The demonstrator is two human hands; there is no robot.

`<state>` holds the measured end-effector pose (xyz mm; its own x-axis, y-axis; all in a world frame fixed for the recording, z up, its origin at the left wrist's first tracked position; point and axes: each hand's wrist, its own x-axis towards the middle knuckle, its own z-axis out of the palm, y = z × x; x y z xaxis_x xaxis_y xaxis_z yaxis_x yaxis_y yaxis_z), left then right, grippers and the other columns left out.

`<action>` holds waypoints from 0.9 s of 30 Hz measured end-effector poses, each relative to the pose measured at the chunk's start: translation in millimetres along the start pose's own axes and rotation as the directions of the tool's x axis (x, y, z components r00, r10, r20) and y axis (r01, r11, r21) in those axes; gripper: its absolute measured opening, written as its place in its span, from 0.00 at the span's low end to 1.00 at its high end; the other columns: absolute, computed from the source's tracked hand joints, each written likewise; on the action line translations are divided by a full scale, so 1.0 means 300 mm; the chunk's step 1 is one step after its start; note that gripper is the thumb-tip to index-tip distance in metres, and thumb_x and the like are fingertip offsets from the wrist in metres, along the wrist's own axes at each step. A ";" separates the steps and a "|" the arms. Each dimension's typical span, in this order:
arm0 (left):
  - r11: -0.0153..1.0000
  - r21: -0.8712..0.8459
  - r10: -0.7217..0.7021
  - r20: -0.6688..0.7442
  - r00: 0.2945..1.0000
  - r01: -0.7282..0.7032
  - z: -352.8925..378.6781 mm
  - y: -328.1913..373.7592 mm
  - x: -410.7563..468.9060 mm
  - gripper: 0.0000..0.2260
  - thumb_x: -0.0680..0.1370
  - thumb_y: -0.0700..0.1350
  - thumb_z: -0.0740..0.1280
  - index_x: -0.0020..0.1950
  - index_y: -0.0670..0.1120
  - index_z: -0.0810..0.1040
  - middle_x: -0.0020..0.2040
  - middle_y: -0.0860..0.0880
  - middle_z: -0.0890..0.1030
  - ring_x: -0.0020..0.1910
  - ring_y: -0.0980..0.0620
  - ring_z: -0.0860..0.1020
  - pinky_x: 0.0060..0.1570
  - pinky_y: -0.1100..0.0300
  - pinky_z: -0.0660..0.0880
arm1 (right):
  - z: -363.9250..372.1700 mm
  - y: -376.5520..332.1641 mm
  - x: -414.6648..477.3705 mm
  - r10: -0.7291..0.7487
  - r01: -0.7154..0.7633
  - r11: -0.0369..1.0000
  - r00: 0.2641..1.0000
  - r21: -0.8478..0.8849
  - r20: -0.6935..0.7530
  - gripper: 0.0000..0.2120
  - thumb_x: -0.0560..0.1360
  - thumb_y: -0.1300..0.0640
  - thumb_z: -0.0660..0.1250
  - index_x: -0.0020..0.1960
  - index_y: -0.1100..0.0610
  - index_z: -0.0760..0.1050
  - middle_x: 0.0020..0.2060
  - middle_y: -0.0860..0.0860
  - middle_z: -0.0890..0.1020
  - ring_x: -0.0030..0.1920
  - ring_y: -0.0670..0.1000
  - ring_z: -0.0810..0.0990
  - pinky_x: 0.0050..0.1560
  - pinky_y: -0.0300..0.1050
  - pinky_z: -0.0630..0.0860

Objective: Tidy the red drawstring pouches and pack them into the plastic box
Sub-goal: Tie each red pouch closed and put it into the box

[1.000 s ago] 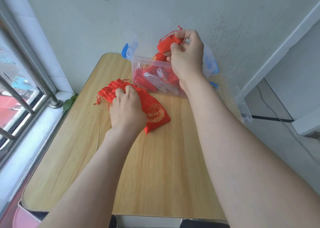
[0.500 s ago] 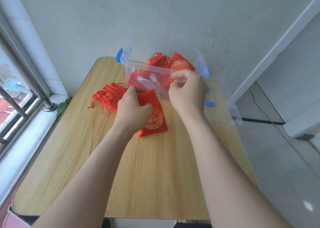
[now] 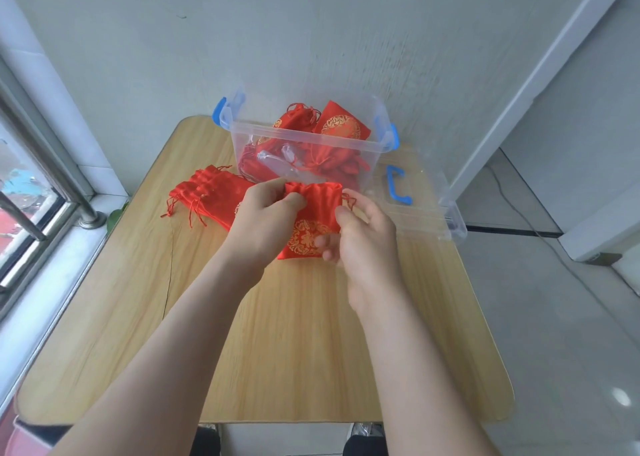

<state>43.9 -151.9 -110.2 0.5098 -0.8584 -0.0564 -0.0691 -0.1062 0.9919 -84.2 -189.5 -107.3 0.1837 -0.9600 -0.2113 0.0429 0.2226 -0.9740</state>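
A red drawstring pouch (image 3: 317,209) with a gold emblem is held just above the wooden table (image 3: 277,334), in front of the clear plastic box (image 3: 375,143). My left hand (image 3: 266,216) pinches its gathered top left corner. My right hand (image 3: 363,233) grips its right edge, fingers curled under the lower part. A stack of red pouches (image 3: 207,195) lies on the table to the left, partly hidden behind my left hand. Several red pouches (image 3: 339,128) sit inside the box, some upright against its back wall.
The box's clear lid (image 3: 426,206) with a blue handle lies on the table to the right of the box. A window with metal bars (image 3: 41,192) runs along the left side. A grey wall stands right behind the box.
My right hand left the box, where it dropped a pouch, and came down to the table. Both hands have lifted one pouch off the stack and now hold it between them.
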 end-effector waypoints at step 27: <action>0.919 0.380 0.238 -0.327 0.915 -0.103 -0.006 -0.038 0.036 0.06 0.82 0.41 0.70 0.46 0.47 0.82 0.34 0.53 0.86 0.34 0.57 0.85 0.51 0.48 0.84 | -0.032 -0.088 0.045 0.222 -0.101 0.843 0.960 0.528 -0.171 0.13 0.84 0.64 0.67 0.68 0.57 0.76 0.47 0.48 0.90 0.34 0.46 0.84 0.30 0.35 0.75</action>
<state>51.8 -159.1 -121.9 0.7303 -0.6462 0.2217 -0.4422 -0.1998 0.8744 -92.2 -209.9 -85.2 0.0180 -0.9011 -0.4333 0.5359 0.3745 -0.7566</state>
